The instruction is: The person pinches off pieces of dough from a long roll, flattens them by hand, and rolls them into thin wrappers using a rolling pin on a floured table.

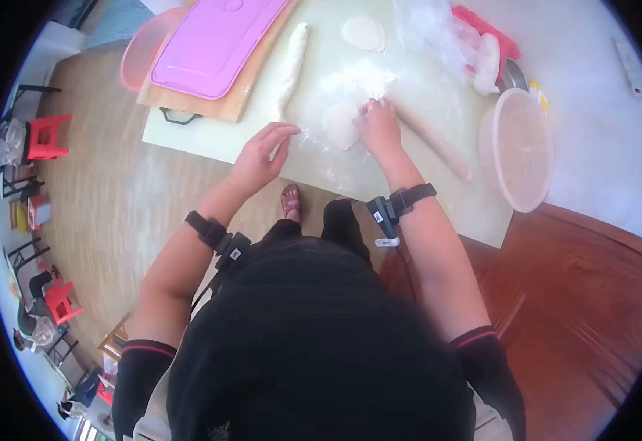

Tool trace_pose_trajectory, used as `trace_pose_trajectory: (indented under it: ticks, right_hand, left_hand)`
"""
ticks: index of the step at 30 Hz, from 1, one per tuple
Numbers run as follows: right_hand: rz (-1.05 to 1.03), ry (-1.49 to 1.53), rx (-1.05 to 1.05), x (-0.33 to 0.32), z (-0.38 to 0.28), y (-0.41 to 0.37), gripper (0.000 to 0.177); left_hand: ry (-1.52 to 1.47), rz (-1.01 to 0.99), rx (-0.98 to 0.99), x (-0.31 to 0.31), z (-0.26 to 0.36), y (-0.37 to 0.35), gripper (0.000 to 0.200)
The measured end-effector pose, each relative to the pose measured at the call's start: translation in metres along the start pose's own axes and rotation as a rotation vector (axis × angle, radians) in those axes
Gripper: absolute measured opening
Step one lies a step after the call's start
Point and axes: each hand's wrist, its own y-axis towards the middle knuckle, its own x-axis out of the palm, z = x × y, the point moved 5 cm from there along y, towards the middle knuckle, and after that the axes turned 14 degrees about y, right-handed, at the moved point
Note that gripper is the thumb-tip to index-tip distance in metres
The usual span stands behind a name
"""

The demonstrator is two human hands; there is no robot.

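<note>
Near the front edge of the pale work mat (306, 158), my left hand (266, 152) hovers with its fingers apart and nothing between them. Just beyond it lies a long roll of dough (290, 73). My right hand (377, 126) is at the right edge of a flat round of dough (339, 126), fingers bent together; what they hold, if anything, is hidden. A wooden rolling pin (435, 141) lies diagonally to the right of that hand. Loose flour (361, 76) is spread beyond the round, and flat dough rounds (363, 34) lie farther back.
A purple tray or lid (214, 48) rests on a wooden board (236, 108) at the back left, beside a pink basin (137, 62). At the right stands a pale plastic basket (519, 151), with plastic bags (438, 33) behind it. Red stools (47, 137) stand at the far left.
</note>
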Motion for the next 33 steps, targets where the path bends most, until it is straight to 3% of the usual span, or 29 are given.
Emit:
trace_pose_trajectory:
  ticks: [2, 6, 12, 14, 20, 25, 30, 33]
  right_hand:
    - [-0.067, 0.049, 0.068, 0.004, 0.008, 0.003, 0.027]
    - [-0.041, 0.162, 0.029, -0.005, -0.001, -0.002, 0.024]
    - [-0.154, 0.175, 0.181, 0.006, 0.014, 0.000, 0.038]
    - [-0.117, 0.403, 0.192, 0.006, 0.019, 0.001, 0.044]
    - [-0.045, 0.712, 0.160, -0.037, -0.017, 0.000, 0.034]
    - [-0.038, 0.693, 0.131, -0.042, -0.016, 0.023, 0.029]
    - [-0.058, 0.689, 0.018, -0.059, -0.033, 0.078, 0.030]
    - [0.070, 0.833, -0.070, -0.076, -0.034, 0.125, 0.031]
  left_hand:
    - [0.012, 0.048, -0.128, -0.012, -0.012, -0.005, 0.023]
    - [-0.024, 0.189, -0.232, -0.039, -0.036, -0.035, 0.021]
    - [-0.201, 0.227, -0.419, -0.055, -0.068, -0.069, 0.020]
    - [-0.240, 0.196, -0.471, -0.061, -0.071, -0.075, 0.019]
    - [-0.200, 0.075, -0.572, -0.073, -0.076, -0.085, 0.022]
    - [-0.260, 0.211, -0.573, -0.057, -0.103, -0.108, 0.019]
    - [-0.115, 0.194, -0.633, -0.071, -0.105, -0.142, 0.018]
    - [-0.118, 0.204, -0.729, -0.078, -0.103, -0.161, 0.017]
